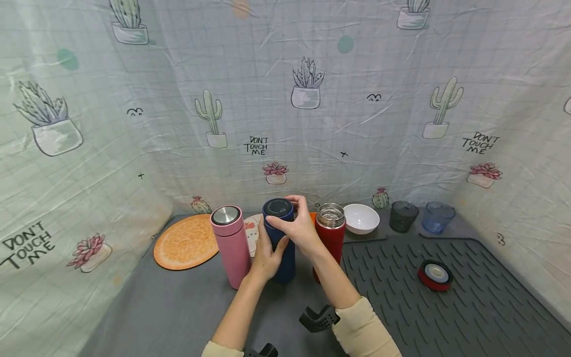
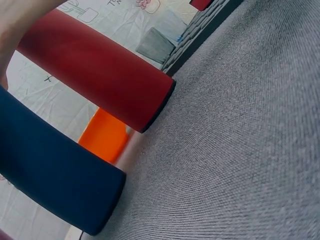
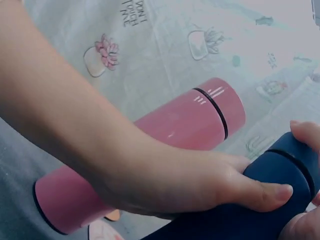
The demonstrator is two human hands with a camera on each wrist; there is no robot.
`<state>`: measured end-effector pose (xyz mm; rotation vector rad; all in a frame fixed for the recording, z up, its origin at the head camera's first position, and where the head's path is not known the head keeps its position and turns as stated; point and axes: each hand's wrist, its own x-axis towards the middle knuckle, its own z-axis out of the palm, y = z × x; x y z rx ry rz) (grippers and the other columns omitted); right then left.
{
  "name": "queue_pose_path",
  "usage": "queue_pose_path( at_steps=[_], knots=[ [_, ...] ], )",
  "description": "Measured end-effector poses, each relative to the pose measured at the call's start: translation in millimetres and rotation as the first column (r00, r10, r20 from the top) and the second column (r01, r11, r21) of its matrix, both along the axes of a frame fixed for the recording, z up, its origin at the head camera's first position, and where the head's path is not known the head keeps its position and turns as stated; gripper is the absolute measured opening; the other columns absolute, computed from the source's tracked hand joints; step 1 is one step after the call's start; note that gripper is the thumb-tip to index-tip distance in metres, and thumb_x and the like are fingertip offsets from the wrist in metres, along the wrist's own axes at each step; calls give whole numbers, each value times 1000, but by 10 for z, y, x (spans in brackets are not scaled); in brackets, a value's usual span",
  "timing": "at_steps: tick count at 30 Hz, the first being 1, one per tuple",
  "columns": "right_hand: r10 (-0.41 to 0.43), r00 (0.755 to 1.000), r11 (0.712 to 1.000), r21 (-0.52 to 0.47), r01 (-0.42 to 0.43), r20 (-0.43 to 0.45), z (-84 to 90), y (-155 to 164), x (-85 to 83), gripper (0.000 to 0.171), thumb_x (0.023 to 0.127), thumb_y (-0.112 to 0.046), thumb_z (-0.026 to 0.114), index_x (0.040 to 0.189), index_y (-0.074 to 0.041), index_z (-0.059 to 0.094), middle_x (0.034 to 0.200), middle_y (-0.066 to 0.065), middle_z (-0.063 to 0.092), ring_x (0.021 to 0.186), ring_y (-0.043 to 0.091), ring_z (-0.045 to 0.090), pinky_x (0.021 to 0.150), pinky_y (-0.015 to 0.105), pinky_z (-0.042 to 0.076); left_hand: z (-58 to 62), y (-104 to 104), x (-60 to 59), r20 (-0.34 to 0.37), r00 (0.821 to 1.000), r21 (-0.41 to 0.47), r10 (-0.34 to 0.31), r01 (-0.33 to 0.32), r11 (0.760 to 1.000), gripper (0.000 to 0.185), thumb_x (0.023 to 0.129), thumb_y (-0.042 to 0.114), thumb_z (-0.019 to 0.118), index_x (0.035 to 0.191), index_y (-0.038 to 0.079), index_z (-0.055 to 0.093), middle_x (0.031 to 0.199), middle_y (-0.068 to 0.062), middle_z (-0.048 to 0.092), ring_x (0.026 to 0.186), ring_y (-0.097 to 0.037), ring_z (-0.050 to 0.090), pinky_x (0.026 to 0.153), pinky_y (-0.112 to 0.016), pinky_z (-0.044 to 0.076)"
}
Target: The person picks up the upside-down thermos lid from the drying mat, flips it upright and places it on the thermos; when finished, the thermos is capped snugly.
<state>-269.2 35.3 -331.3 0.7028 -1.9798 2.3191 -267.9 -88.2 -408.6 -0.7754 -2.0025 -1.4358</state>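
In the head view a navy blue thermos (image 1: 285, 267) stands upright on the grey table, its dark lid on top. My left hand (image 1: 267, 255) grips its upper body from the near left. My right hand (image 1: 300, 227) has its fingers and thumb around the lid (image 3: 299, 156). A pink thermos (image 1: 233, 255) with a silver-topped lid stands just left of the blue one. To the right is a red thermos (image 1: 331, 239), its steel mouth uncovered, partly hidden by my right forearm. A red and black lid (image 1: 435, 275) lies on the ribbed mat.
An orange-slice round mat (image 1: 185, 244) lies at the back left, with a pale patterned piece (image 1: 252, 229) behind the thermoses. An orange object (image 2: 106, 136) sits behind them too. Further right are a white bowl (image 1: 362, 219), a dark cup (image 1: 403, 218), a blue cup (image 1: 437, 218) and the dark ribbed mat (image 1: 392, 302).
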Motion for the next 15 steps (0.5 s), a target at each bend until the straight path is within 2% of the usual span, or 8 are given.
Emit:
queue_pose_path(
  at_steps=[2,5,7,9,11,13,15],
  knots=[
    [-3,1000,999,45,4,-3,-4,1,9,69,85,-10,61,139,-7,19,136,17,29,118,30,42,98,44,37,1,1,2,11,1000,-8,2,-2,1000,73,92,24,55,144,13,6,135,-14,40,116,-24,47,95,-45,39],
    [19,1000,999,47,-18,-12,-10,-1,15,70,86,-8,57,144,-8,17,140,18,30,121,32,40,100,47,33,21,5,10,31,999,-16,13,-12,1000,74,90,15,57,144,11,6,135,-14,40,115,-24,47,95,-43,39],
    [8,1000,1000,25,-8,-22,-18,-15,12,67,85,-5,59,141,-6,22,136,19,37,118,33,44,98,46,37,72,13,51,20,1000,-21,18,-17,1000,72,90,10,57,142,7,7,132,-17,42,113,-26,49,94,-44,40],
    [-42,999,999,19,42,-26,-23,-36,12,66,81,-5,67,135,-5,28,125,19,44,108,31,52,92,41,43,144,26,113,-1,1000,-25,19,-19,1000,71,89,8,57,141,1,9,130,-20,43,113,-29,48,95,-45,39],
    [-78,997,996,30,79,-28,-27,-51,11,69,77,-8,72,130,-5,28,122,17,43,105,28,53,89,38,45,218,38,181,-15,1000,-23,14,-14,1000,70,88,4,57,139,-3,9,129,-23,43,113,-32,47,96,-47,37],
    [-81,996,996,46,82,-24,-21,-50,20,70,79,-12,71,133,-8,26,123,17,42,106,27,52,91,38,44,290,54,248,-13,1000,-25,15,-15,1000,69,88,3,56,138,-6,10,129,-25,42,114,-34,46,97,-48,36],
    [-34,999,999,42,35,-19,-19,-34,23,67,85,-14,63,138,-10,22,127,18,40,111,29,49,95,41,41,307,57,265,10,1000,-24,20,-20,1000,70,86,-1,56,138,-6,9,130,-25,41,115,-34,45,96,-49,36]
  ],
)
